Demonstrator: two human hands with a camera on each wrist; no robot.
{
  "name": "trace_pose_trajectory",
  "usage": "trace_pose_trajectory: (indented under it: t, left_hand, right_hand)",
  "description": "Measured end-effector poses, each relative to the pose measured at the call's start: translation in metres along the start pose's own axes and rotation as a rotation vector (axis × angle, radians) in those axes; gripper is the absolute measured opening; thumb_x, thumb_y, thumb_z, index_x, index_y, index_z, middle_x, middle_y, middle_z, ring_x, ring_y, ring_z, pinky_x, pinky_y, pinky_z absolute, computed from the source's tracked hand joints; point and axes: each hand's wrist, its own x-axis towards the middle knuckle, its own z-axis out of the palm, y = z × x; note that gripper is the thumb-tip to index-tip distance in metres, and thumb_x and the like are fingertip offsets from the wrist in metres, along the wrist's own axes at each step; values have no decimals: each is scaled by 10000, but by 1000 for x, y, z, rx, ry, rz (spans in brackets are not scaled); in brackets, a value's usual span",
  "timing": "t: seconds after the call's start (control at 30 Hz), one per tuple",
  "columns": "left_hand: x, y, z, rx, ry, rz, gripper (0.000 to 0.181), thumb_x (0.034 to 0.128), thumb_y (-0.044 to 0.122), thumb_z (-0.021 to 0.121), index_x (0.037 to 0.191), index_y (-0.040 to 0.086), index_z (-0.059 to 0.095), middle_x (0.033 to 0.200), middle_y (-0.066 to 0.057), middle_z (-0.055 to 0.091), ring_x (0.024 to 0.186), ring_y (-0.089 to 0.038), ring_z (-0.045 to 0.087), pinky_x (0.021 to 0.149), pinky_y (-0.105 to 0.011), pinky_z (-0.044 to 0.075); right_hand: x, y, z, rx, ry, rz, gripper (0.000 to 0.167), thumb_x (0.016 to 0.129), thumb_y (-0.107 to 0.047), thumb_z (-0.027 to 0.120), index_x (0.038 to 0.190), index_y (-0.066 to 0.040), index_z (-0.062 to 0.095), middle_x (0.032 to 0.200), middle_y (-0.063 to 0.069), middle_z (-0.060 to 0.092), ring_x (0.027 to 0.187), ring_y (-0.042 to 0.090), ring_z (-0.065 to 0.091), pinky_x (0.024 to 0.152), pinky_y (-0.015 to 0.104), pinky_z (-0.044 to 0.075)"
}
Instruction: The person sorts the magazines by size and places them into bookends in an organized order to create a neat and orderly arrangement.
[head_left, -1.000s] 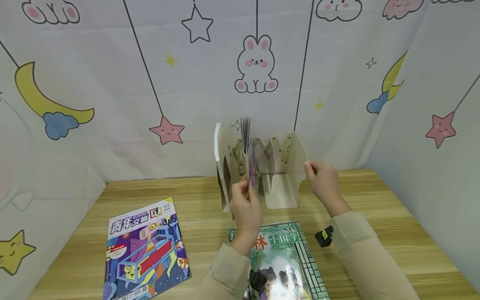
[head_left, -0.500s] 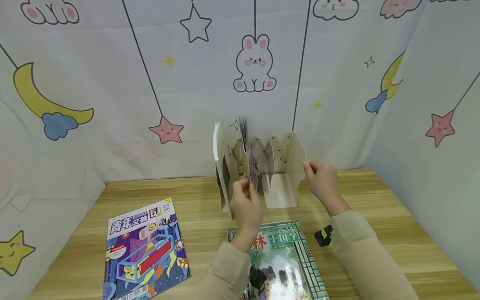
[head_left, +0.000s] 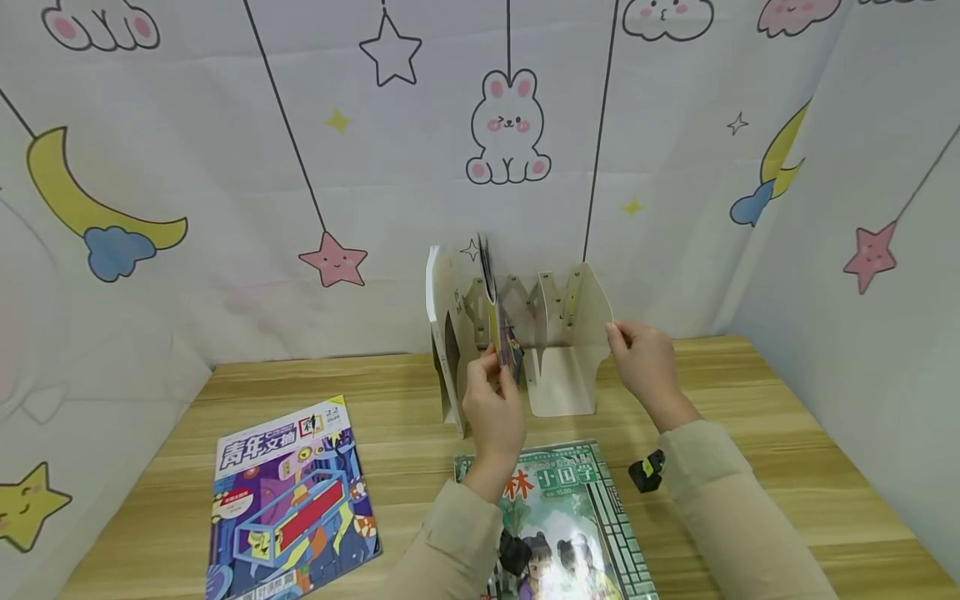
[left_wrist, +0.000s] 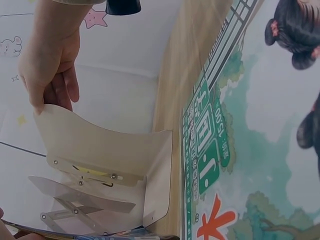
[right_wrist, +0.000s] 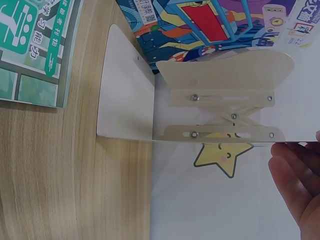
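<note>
An expandable cream-coloured metal bookend rack [head_left: 564,379] stands upright against the back wall. My left hand [head_left: 495,417] pinches the lower front part of a magazine [head_left: 491,287], which is edge-on inside the rack near its left part and leans slightly left at the top. Its colourful cover [right_wrist: 200,27] shows behind a divider in the right wrist view. With thumb and fingers, my right hand [head_left: 647,367] pinches the edge of the rack's right end plate [left_wrist: 100,135]. In the left wrist view only a bit of the left hand [left_wrist: 7,231] appears.
A purple magazine [head_left: 296,500] lies flat on the wooden table [head_left: 405,500] at left. Another magazine with a green cover [head_left: 570,508] lies in front of the rack, partly under my left forearm. A patterned cloth wall [head_left: 420,167] closes off the back.
The held magazine's top has tipped slightly to the left, and less of its cover faces the head view. Both hands stay almost where they were.
</note>
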Motion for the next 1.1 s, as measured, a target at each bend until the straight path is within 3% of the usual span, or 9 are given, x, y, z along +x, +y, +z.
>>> trace_pose_trajectory:
  t: [0.4,0.8,1.1]
  left_hand:
    - [-3,2,0,4,-13,-37,159,937,-24,491,1085,-78,514,1225,-218,569,1013,-358,640,777,-336,583]
    - [-4,4,-1,13,0,-55,204,920,-45,501,1122,-57,521,1088,-254,593,986,-356,644,801,-335,577]
    - [-5,3,-2,52,24,-1,219,894,-62,527,1112,-39,530,1053,-216,607,944,-326,648,803,-324,575]
  right_hand:
    - [1,2,1,7,9,-10,293,962,-180,545,993,69,697,737,186,677,546,198,514,522,277,418]
    - [0,1,1,1,9,-6,295,962,-180,546,1019,71,691,735,183,676,526,177,492,496,260,400]
    - [1,0,1,15,-3,13,302,964,-182,541,1035,74,685,773,199,685,555,194,511,513,263,412]
